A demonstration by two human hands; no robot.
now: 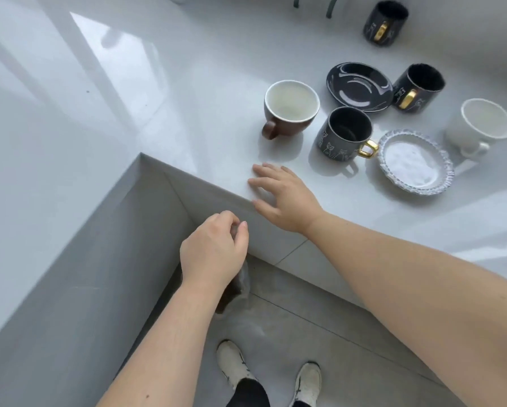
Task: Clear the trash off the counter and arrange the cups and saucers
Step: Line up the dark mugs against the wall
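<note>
Seen from above: white glossy desk (187, 92) wrapping an inner corner, floor and two white shoes below.

Left hand (214, 251) off the desk edge, above the floor, fingers (240, 227) curled and pinched together; something blurred, brownish and translucent (234, 289) just beneath the wrist, possibly trash held or dropping, impossible to tell which. No bin visible.

Right hand (281, 198) flat at the desk edge, fingers spread and loose, gripping nothing.

Beyond it, crockery scattered, none stacked: brown cup (290, 108) with pale inside; dark cat-print cup (344, 133) with gold handle just beside a clear ruffled saucer (415, 163); dark saucer (359, 86) behind, a second dark cup (418, 88) touching or overlapping its rim; white cup (481, 124) at right; third dark cup (386, 23) well apart at the back.

Likely risks: trash missing any container and landing by the shoes; right arm, reaching onward, brushing the cat-print cup into the glassy saucer; smooth desk letting nudged cups slide toward the edge.
</note>
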